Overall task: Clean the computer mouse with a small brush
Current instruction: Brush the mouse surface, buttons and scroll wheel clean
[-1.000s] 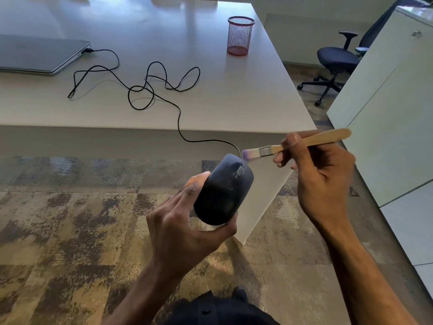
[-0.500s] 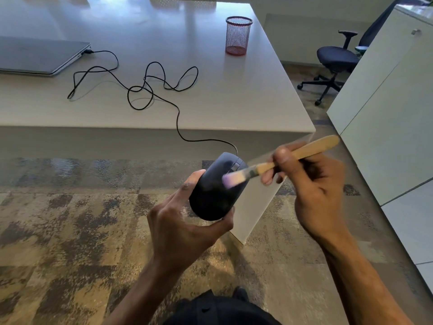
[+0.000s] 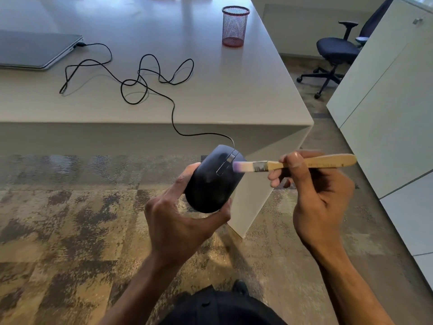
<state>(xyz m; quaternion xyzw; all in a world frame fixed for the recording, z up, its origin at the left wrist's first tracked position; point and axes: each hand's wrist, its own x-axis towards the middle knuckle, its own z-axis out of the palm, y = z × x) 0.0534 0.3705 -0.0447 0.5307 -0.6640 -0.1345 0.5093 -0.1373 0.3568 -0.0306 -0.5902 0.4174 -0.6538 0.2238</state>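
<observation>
My left hand (image 3: 180, 221) grips a dark wired computer mouse (image 3: 210, 184) from below, in the air in front of the desk, its buttons and wheel facing up. My right hand (image 3: 318, 195) pinches the wooden handle of a small flat brush (image 3: 297, 164). The pale bristles lie on the right button of the mouse, just beside the scroll wheel. The mouse's black cable (image 3: 150, 83) runs up over the desk edge and loops across the desktop to a closed grey laptop (image 3: 35, 51).
A white desk (image 3: 234, 95) fills the upper view, its corner and slanted end panel just behind the mouse. A red mesh pen cup (image 3: 235, 25) stands at its far right. White cabinets (image 3: 386, 102) line the right side, with a dark office chair (image 3: 337, 52) beyond. Patterned carpet lies below.
The brush has swept back up the mouse toward the wheel and now lies level instead of tilted down. My left hand and the mouse have barely moved.
</observation>
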